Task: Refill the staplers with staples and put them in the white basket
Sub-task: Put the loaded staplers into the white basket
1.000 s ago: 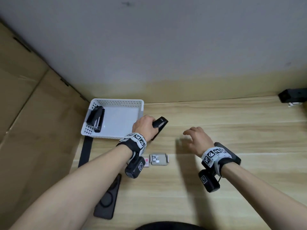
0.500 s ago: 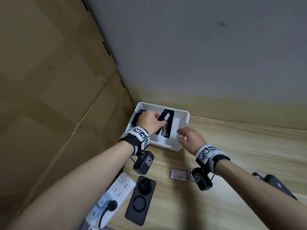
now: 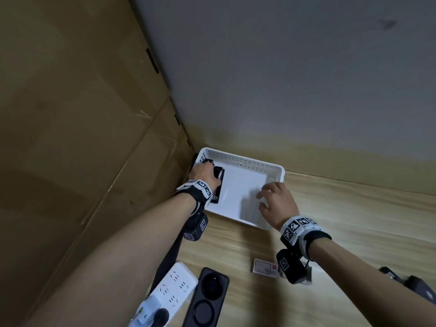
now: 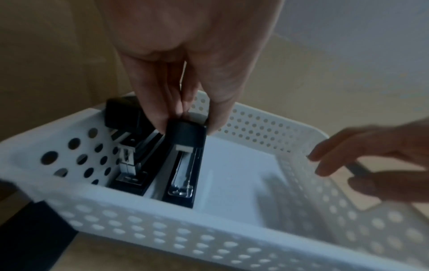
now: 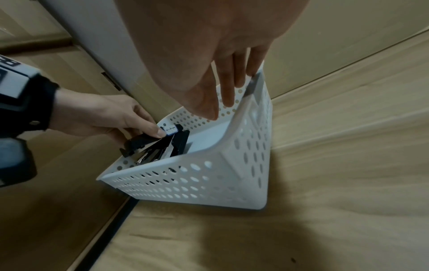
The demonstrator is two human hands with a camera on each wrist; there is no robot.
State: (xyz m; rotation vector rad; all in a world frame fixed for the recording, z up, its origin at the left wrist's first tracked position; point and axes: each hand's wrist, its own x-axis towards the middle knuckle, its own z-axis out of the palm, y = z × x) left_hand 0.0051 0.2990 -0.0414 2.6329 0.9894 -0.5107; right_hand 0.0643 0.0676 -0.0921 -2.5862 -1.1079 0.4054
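Pinching black metal stapler (image 4: 183, 161) by its far end with left hand (image 3: 204, 174) fingers (image 4: 150, 110), lowered into left side of white perforated plastic basket (image 3: 245, 161) beside second black stapler (image 4: 130, 146). Right hand (image 3: 277, 201) fingers relaxed, holding nothing, over basket's right rim. Basket at far left of wooden counter (image 3: 354, 208).

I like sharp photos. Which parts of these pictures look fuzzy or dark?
Head view: dim, with a shadow inside the white basket beside the right hand. Left wrist view: the basket's near wall and the right hand are smeared; the stapler the left hand pinches looks sharper. Right wrist view: dark shadow on the wooden table.
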